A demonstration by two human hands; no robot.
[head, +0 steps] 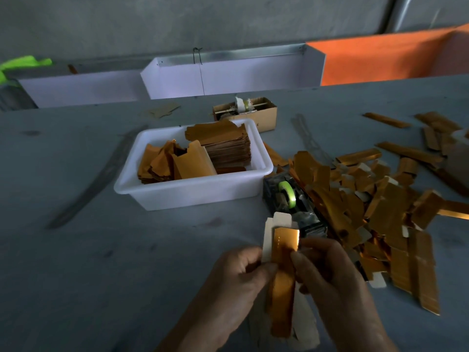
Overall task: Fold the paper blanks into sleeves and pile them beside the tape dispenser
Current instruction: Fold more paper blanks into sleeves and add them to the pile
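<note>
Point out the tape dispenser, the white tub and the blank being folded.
tape dispenser [286, 193]: head view, on its green roll.
white tub [193, 193]: head view, near wall.
blank [283, 288]: head view, gold face between the hands.

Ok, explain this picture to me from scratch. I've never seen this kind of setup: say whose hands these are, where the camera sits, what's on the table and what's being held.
There is no machine here. A person works with bare hands, and the single camera is worn on their head, looking forward and down, so the hands enter from the bottom edge.

The left hand and the right hand both pinch one gold paper blank, folded partway, with its pale back showing on the left.

On the grey table stands a white tub that holds more gold blanks, some of them in a neat stack. Right of the tub sits a clear tape dispenser with a green roll. Right of that spreads a loose pile of folded sleeves. Behind the tub is a small cardboard box; what it holds is hard to make out.
</note>
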